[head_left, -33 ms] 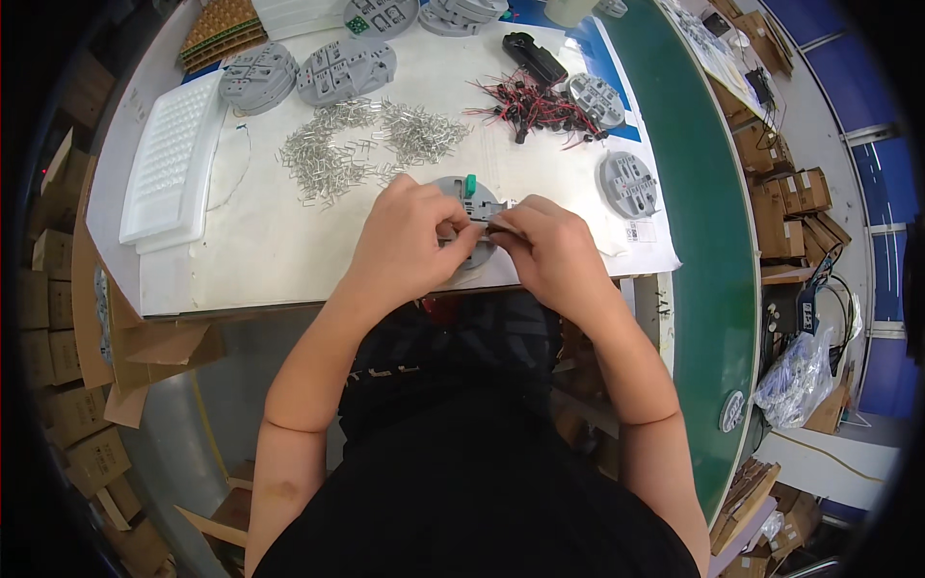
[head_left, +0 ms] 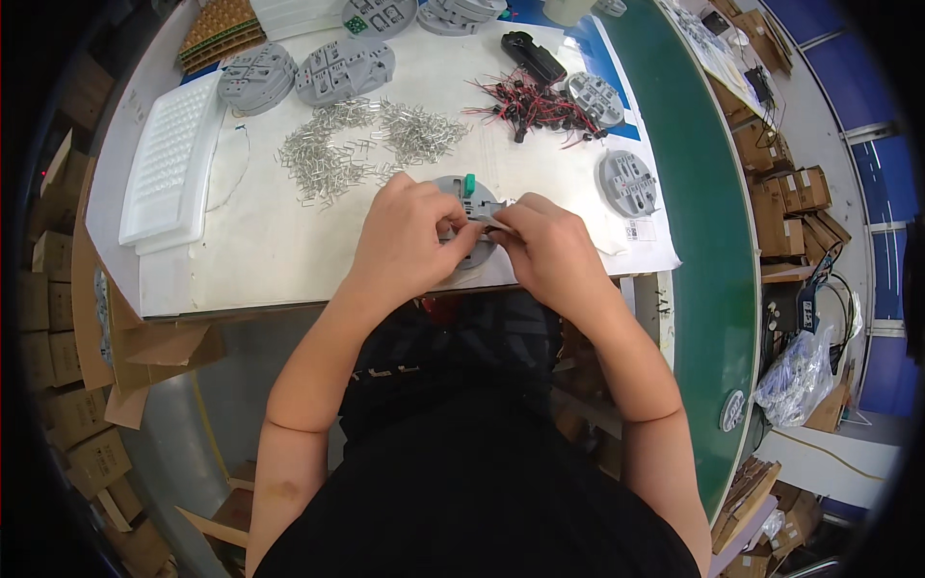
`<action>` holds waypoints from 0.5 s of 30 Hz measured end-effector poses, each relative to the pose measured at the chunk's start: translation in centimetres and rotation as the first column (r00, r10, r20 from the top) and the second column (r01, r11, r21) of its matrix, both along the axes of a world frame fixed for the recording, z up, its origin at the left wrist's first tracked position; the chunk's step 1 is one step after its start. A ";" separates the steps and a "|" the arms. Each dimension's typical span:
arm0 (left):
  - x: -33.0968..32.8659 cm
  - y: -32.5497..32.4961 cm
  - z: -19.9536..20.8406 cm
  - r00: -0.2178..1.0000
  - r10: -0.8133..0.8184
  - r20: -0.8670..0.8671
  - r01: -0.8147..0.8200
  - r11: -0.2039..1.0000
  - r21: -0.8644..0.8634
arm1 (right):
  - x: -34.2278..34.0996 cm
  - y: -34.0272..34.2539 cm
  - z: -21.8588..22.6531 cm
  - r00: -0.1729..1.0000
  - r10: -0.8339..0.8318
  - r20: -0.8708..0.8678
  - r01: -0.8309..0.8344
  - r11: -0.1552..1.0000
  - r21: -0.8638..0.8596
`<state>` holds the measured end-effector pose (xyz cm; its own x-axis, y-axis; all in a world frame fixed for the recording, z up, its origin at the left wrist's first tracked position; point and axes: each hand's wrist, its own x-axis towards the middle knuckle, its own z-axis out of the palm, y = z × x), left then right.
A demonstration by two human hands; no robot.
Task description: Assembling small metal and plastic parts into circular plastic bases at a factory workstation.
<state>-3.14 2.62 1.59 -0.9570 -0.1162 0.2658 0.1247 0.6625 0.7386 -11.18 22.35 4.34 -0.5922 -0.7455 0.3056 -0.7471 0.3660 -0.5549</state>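
Head view: the grey round fixture lay on the desk, directly beneath the fingertips; taken as landmark. Being round, it showed no long axis. A green block stood on its far side. The left hand covered the fixture's left part and was the nearer; the right hand overlapped only its right rim. Both hands were curled, thumb and finger close together; could not tell what either pinched. Loose metal pins lay beyond the fixture, leftward; red-wired black parts beyond, rightward.
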 end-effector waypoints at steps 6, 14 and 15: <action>0.1 0.6 -2.1 0.991 0.114 -0.076 -0.120 0.989 -0.089 | -0.2 -0.5 -0.8 0.998 -0.037 -0.053 0.047 0.979 0.201; 1.2 -0.2 -1.5 0.985 0.061 -0.164 -0.041 0.991 0.127 | 0.8 1.5 -1.2 0.997 0.044 -0.063 -0.031 0.981 0.193; 1.1 -0.4 -1.4 0.988 0.019 -0.152 -0.015 1.000 0.027 | 0.5 1.7 -1.0 0.997 0.066 -0.045 -0.059 0.987 0.149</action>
